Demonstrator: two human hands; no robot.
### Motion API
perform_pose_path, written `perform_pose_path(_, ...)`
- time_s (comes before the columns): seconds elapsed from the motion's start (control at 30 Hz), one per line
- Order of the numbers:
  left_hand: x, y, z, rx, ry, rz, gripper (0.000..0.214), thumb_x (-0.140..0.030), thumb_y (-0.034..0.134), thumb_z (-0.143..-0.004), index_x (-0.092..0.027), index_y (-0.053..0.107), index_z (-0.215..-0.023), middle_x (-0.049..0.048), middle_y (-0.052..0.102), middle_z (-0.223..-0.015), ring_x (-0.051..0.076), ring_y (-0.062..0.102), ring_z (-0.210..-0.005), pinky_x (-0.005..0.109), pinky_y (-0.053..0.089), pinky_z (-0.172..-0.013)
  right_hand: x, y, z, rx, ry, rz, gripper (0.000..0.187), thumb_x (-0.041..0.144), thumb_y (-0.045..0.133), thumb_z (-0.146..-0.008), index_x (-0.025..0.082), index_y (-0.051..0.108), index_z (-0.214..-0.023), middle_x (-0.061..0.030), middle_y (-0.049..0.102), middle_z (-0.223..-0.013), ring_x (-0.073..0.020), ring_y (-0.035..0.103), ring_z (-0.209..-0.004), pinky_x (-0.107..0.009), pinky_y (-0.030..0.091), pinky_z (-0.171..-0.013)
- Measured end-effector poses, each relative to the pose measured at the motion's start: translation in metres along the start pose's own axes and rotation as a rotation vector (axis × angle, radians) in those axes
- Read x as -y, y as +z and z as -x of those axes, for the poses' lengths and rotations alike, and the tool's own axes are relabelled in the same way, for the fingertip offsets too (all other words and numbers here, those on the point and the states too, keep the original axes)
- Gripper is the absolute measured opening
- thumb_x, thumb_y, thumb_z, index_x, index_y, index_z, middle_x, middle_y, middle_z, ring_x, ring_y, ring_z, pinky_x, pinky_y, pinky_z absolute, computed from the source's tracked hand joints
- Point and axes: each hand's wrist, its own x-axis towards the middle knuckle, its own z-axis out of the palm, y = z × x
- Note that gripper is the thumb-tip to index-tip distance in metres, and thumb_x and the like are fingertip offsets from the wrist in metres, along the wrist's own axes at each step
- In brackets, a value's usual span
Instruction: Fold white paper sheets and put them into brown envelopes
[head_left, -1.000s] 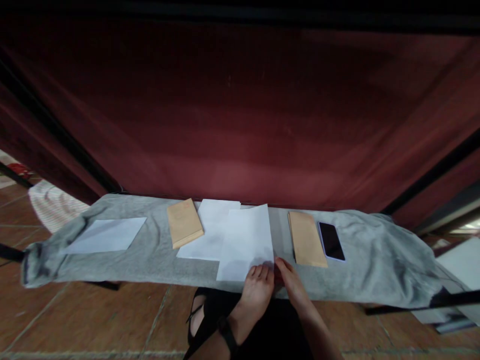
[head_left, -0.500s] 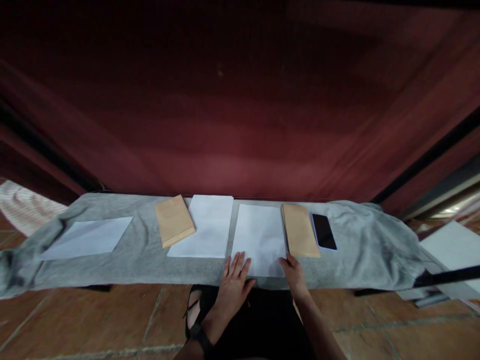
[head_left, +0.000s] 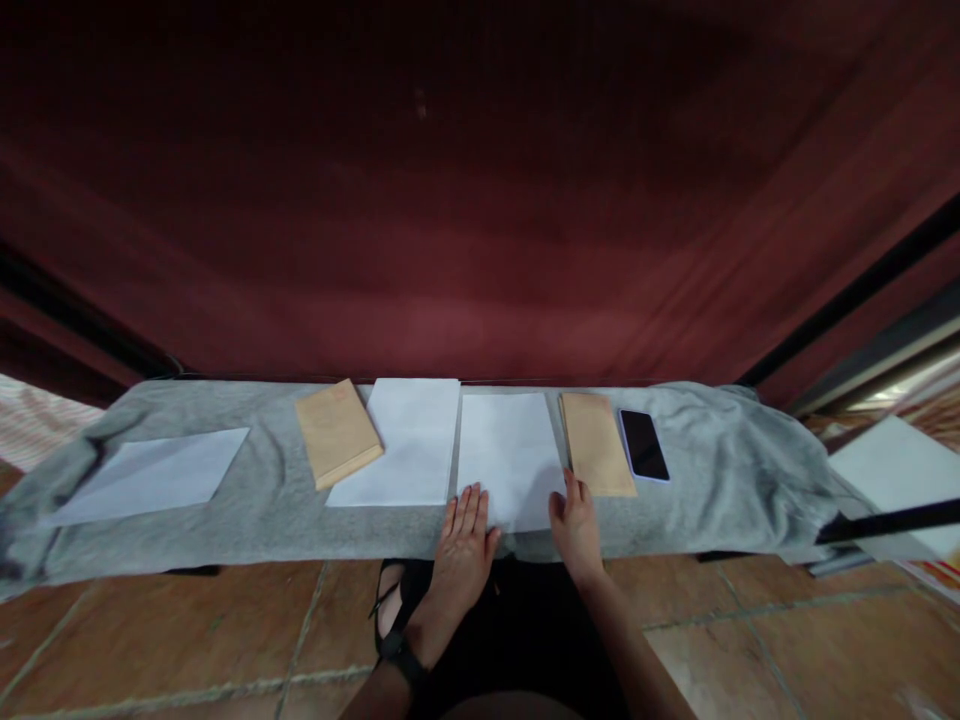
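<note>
A white sheet of paper (head_left: 510, 440) lies in front of me on the grey cloth. My left hand (head_left: 463, 545) rests flat over its near left corner, fingers stretched out. At the near right edge, my right hand (head_left: 576, 520) is closed, with thumb and curled fingers on the paper's border; the corner itself is hidden under it. Just right of the sheet lies a tan envelope stack (head_left: 598, 445), close to my right fingertips. Left of the sheet is a stack of white paper (head_left: 416, 440), partly covered by a second stack of tan envelopes (head_left: 337, 432).
A smartphone (head_left: 643, 446) lies right of the envelopes. Another white sheet (head_left: 154, 473) is at the far left of the cloth-covered bench (head_left: 262, 530). Behind the bench rises a dark red panel (head_left: 465, 330). A white board (head_left: 900, 475) and a black bar (head_left: 900, 520) are at the right.
My right hand has shifted slightly up along the sheet's right edge, and its fingers have curled in. The left hand stays flat on the paper. The whole view has shifted a little.
</note>
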Motion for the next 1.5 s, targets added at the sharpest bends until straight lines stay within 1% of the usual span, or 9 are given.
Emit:
perform_pose_path(0.1,-0.011,0.007,-0.007,-0.010,0.015,0.035,0.057,-0.027,0.036,-0.101,-0.012,0.028,-0.155,0.0150,0.038,-0.158,0.025,0.032,-0.148,0.049,0.033,-0.120,0.014,0.006,0.008,0.021,-0.154,0.097,0.050,0.037,0.039,-0.099,0.014,0.048,-0.143,-0.0190,0.051,-0.144,-0.0318,0.046,-0.134,-0.056,0.040,-0.111)
perform_pose_path(0.2,-0.023,0.018,-0.018,-0.010,0.091,0.092,0.059,-0.023,0.036,-0.100,-0.011,0.023,-0.156,0.0170,0.036,-0.159,0.026,0.030,-0.149,0.050,0.034,-0.119,0.029,0.021,0.012,0.238,-0.251,0.026,0.051,0.039,0.030,-0.104,0.020,0.043,-0.149,-0.0109,0.047,-0.152,-0.0234,0.042,-0.140,-0.046,0.038,-0.117)
perform_pose_path(0.27,-0.028,0.025,-0.025,-0.006,0.145,0.117,0.062,-0.021,0.037,-0.099,-0.011,0.019,-0.158,0.0182,0.035,-0.159,0.028,0.028,-0.149,0.053,0.032,-0.119,0.035,0.033,0.013,0.331,-0.285,0.007,0.052,0.041,0.027,-0.105,0.020,0.043,-0.150,-0.0094,0.047,-0.153,-0.0217,0.041,-0.142,-0.045,0.037,-0.118)
perform_pose_path(0.43,-0.026,0.031,-0.036,0.006,0.094,0.081,0.064,-0.016,0.033,-0.098,-0.014,0.014,-0.159,0.0168,0.035,-0.159,0.027,0.027,-0.150,0.054,0.029,-0.120,0.028,0.042,0.007,0.381,-0.358,0.119,0.053,0.040,0.026,-0.106,0.019,0.040,-0.152,-0.0098,0.044,-0.155,-0.0223,0.038,-0.144,-0.048,0.031,-0.121)
perform_pose_path(0.63,-0.009,0.021,-0.040,0.028,-0.005,0.014,0.060,-0.021,0.034,-0.098,-0.007,0.024,-0.156,0.0183,0.033,-0.159,0.027,0.027,-0.150,0.049,0.027,-0.122,0.012,0.030,0.006,0.344,-0.405,0.317,0.056,0.040,0.035,-0.104,0.015,0.035,-0.154,-0.0127,0.036,-0.159,-0.0264,0.034,-0.147,-0.048,0.026,-0.122)
perform_pose_path(0.9,0.002,0.011,-0.034,-0.014,-0.111,-0.026,0.060,-0.033,0.035,-0.101,-0.007,0.029,-0.154,0.0195,0.034,-0.159,0.029,0.028,-0.149,0.051,0.026,-0.121,-0.001,0.022,0.010,0.247,-0.348,0.364,0.063,0.045,0.039,-0.103,0.017,0.025,-0.158,-0.0122,0.030,-0.161,-0.0298,0.033,-0.147,-0.049,0.027,-0.120)
perform_pose_path(1.27,0.012,0.008,-0.021,-0.074,-0.170,-0.095,0.061,-0.036,0.033,-0.102,-0.003,0.028,-0.154,0.0214,0.038,-0.155,0.031,0.026,-0.150,0.057,0.023,-0.122,-0.016,0.015,0.019,0.144,-0.389,0.636,0.070,0.050,0.034,-0.104,0.009,0.020,-0.159,-0.0184,0.037,-0.157,-0.0297,0.040,-0.143,-0.045,0.031,-0.118)
perform_pose_path(1.4,0.013,0.006,-0.019,-0.088,-0.191,-0.117,0.060,-0.034,0.032,-0.102,-0.001,0.031,-0.152,0.0229,0.039,-0.155,0.032,0.024,-0.150,0.057,0.022,-0.122,-0.018,0.013,0.022,0.131,-0.390,0.664,0.069,0.048,0.032,-0.104,0.011,0.015,-0.160,-0.0179,0.037,-0.157,-0.0297,0.041,-0.142,-0.045,0.032,-0.117)
perform_pose_path(1.5,0.010,0.006,-0.022,-0.102,-0.209,-0.103,0.059,-0.032,0.032,-0.102,-0.005,0.028,-0.154,0.0206,0.036,-0.157,0.031,0.023,-0.151,0.057,0.021,-0.122,-0.014,0.014,0.021,0.114,-0.374,0.653,0.065,0.044,0.031,-0.105,0.010,0.017,-0.159,-0.0179,0.037,-0.157,-0.0299,0.040,-0.143,-0.046,0.032,-0.117)
